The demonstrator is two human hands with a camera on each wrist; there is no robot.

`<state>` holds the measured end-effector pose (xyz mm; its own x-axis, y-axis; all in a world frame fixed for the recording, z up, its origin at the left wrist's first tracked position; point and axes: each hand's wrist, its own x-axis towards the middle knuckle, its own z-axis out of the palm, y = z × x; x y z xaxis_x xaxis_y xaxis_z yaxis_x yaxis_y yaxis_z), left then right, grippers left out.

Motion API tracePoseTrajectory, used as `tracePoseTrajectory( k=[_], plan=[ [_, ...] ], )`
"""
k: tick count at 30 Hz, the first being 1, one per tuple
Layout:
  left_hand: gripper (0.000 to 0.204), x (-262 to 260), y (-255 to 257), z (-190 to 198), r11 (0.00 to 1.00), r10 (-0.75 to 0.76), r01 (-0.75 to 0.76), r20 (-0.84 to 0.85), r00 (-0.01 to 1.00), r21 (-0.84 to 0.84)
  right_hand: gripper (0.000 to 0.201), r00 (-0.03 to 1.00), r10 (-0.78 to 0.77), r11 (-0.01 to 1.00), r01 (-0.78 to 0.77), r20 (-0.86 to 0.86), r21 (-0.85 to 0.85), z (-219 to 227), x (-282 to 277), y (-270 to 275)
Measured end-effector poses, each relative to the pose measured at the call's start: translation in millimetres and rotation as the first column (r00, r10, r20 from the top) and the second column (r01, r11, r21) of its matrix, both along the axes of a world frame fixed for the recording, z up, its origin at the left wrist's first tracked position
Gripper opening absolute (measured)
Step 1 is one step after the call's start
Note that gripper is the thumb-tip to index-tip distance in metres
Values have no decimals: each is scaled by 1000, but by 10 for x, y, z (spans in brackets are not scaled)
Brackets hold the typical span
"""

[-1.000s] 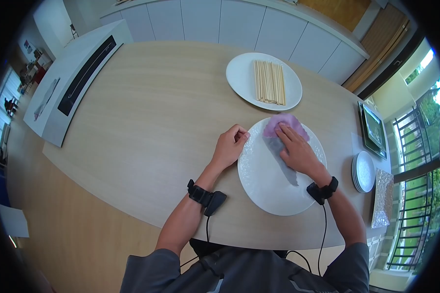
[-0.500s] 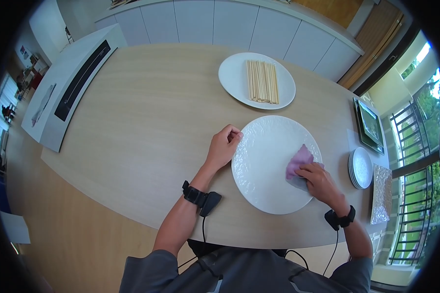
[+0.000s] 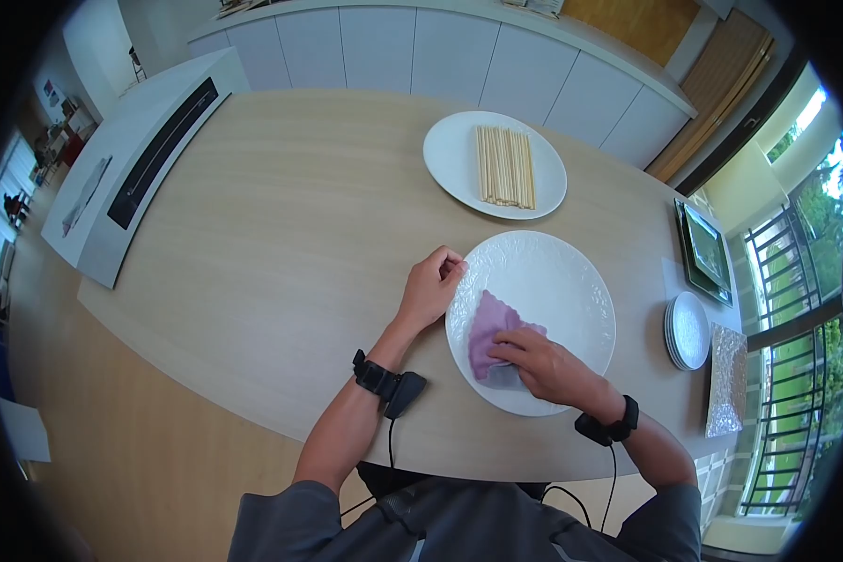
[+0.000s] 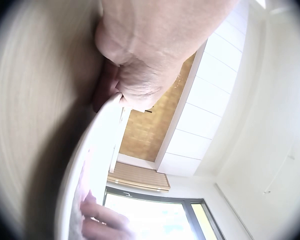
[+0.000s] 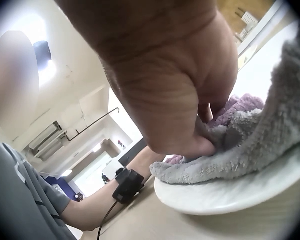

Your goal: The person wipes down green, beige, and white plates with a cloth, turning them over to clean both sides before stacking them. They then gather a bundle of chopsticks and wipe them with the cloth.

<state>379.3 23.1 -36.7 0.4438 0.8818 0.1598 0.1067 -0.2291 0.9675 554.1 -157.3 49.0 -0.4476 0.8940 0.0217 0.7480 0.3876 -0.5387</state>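
Note:
A large white plate (image 3: 571,281) with a rippled rim lies on the table before me. My left hand (image 3: 431,286) grips its left edge; in the left wrist view the rim (image 4: 97,122) runs in between the curled fingers and thumb. My right hand (image 3: 548,365) bunches a fluffy two-sided cloth (image 3: 489,323), purple on one face and grey on the other, against the lower left part of the plate. In the right wrist view the cloth's grey side (image 5: 205,170) folds up around the thumb and fingers, hiding the fingertips.
Behind the plate stands an oval white plate (image 3: 450,155) bearing a row of pale chopsticks (image 3: 506,169). At the right are stacked small plates (image 3: 691,328), a textured clear tray (image 3: 726,384) and dark green trays (image 3: 688,248). A white panelled unit (image 3: 94,225) borders the table's left end.
My right hand has swept the cloth from the plate's far side down its right side, then across to the lower left. The left hand stays at the left rim.

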Motion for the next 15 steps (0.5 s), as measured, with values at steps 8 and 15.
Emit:
tracePoseTrajectory(
  k=[8, 15],
  plan=[
    [17, -7, -5, 18, 1000, -1, 1, -24, 1000, 18, 54, 979, -159, 979, 140, 127, 148, -31, 32, 480],
    [18, -4, -3, 23, 1000, -1, 1, -13, 1000, -3, 34, 887, -369, 923, 314, 278, 222, -54, 505, 449]
  ],
)
